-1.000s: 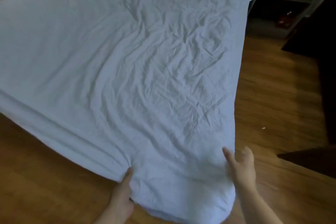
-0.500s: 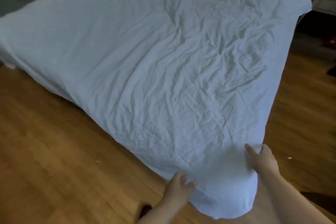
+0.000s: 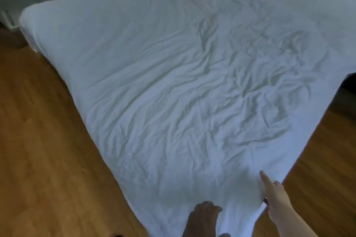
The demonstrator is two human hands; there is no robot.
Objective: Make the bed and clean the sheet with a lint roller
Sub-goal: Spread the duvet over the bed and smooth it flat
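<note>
the sheet (image 3: 183, 86) runs off the top and right edges. the left hand (image 3: 205, 212) is in shadow, its grip unclear. the right hand (image 3: 273, 192) hides its lower fingers behind the sheet corner.

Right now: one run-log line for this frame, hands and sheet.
stage: spreading sheet | left hand: grips near edge of sheet | right hand: holds near corner, index finger straight on top | sheet: wrinkled | lint roller: not in view

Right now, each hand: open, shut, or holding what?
Left hand: grips the sheet near its corner.
Right hand: grips the sheet's edge, forefinger straight.
</note>
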